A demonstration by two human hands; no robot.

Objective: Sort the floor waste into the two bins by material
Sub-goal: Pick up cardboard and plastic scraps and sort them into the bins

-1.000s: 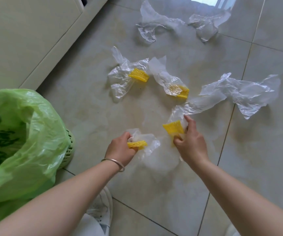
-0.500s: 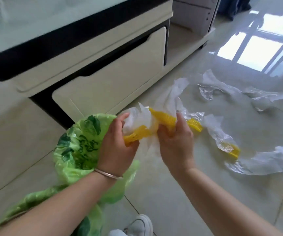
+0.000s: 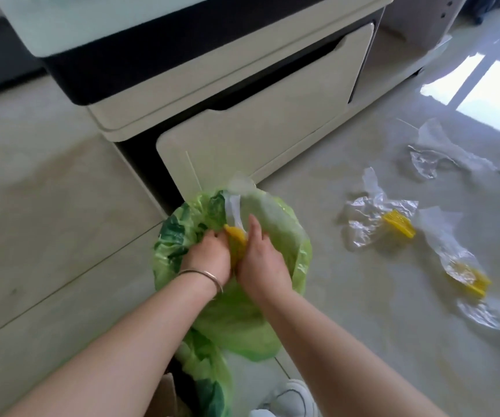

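Note:
A bin lined with a green plastic bag (image 3: pixel 291 248) stands on the floor beside a cabinet. Both my hands are over its mouth, pressed together. My left hand (image 3: pixel 209 257) and my right hand (image 3: pixel 260 260) grip clear plastic bags with yellow strips (image 3: pixel 235 236); the clear film sticks up behind my fingers. On the floor to the right lie two more clear bags with yellow strips (image 3: pixel 399 225) (image 3: pixel 468 276). Plain clear plastic pieces (image 3: pixel 435 158) lie further back.
A cream cabinet with a drawer front (image 3: pixel 257 127) stands directly behind the bin. Another green-bagged container (image 3: pixel 209 386) and a cardboard edge (image 3: pixel 167 392) are near my feet, beside a white shoe (image 3: pixel 291 398). Tiled floor stretches left and right.
I lifted two yellow-strip bags off the floor, one in each hand, carried them left and brought them down into the mouth of the green-lined bin. My view swung towards the cabinet.

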